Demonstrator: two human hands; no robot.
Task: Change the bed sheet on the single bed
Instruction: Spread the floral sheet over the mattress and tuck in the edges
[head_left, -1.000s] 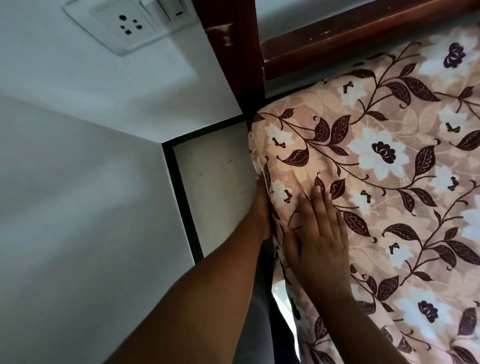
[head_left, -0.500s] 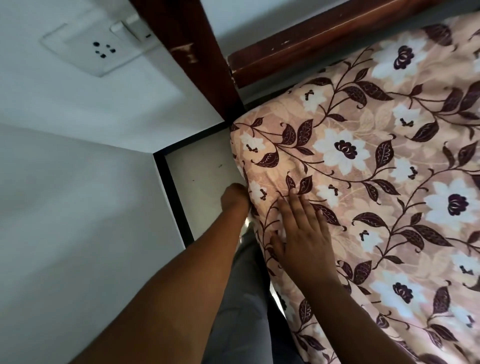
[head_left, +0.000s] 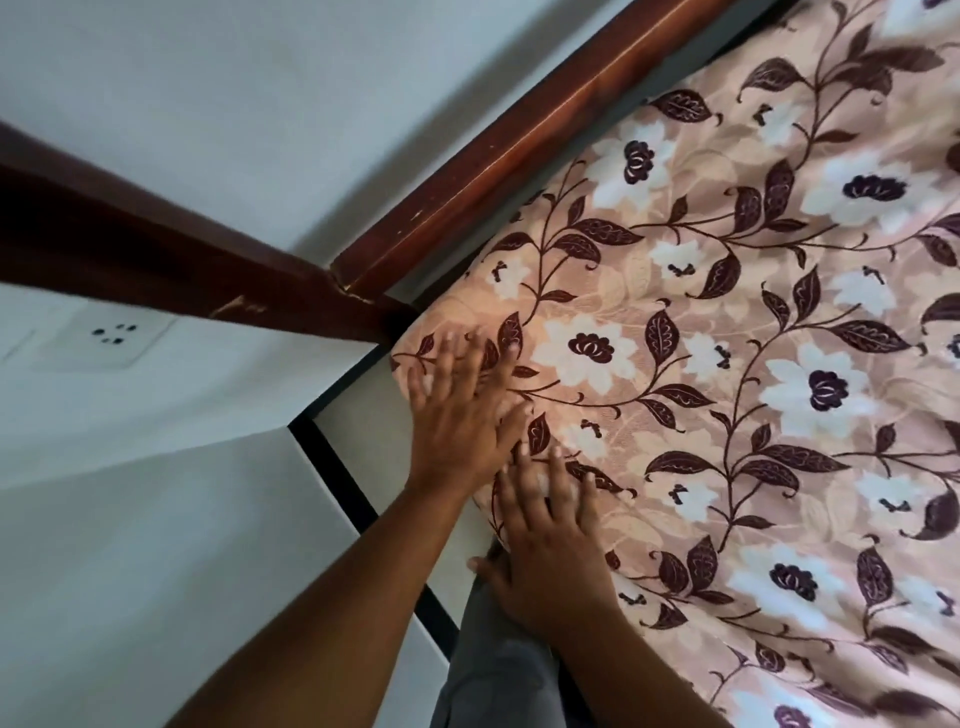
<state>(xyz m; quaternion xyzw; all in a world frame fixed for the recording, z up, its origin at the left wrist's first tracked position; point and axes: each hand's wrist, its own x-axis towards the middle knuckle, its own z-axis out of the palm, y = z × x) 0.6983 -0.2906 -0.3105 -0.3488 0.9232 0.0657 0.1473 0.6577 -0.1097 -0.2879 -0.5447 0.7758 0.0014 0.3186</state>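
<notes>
Peach floral bed sheet covers the mattress, filling the frame's right. At its corner, centre frame, left hand and right hand press flat, fingers spread, beside the wooden bed frame.

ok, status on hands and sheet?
Left hand and right hand flat on floral sheet at mattress corner. Bed post close by.

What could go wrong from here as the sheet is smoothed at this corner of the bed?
Both hands, left hand and right hand, lie flat on the sheet, gripping nothing, so it might slip off the corner. The left fingers could also knock the wooden post.
</notes>
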